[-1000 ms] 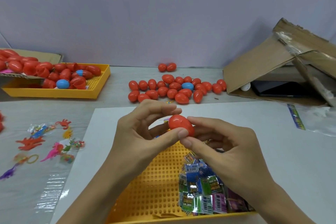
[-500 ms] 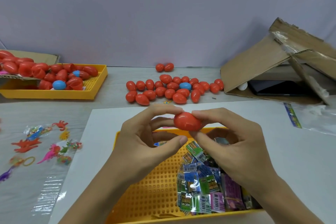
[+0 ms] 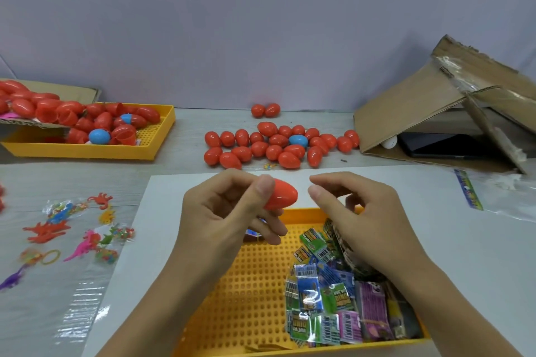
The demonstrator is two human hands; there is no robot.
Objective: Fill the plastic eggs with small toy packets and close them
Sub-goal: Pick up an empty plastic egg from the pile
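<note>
Left hand (image 3: 229, 211) pinches a closed red egg (image 3: 282, 197); right hand (image 3: 362, 211) hovers just beside, fingers loosely curled, over the packet-filled yellow tray (image 3: 246, 298).

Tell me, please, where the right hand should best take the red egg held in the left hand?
Probably the egg's free rounded end, coming from the right: it points toward the right hand, while the left hand covers the other end.

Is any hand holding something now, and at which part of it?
The left hand holds a closed red plastic egg, pinching its left end between thumb and fingers. The right hand holds nothing.
</note>
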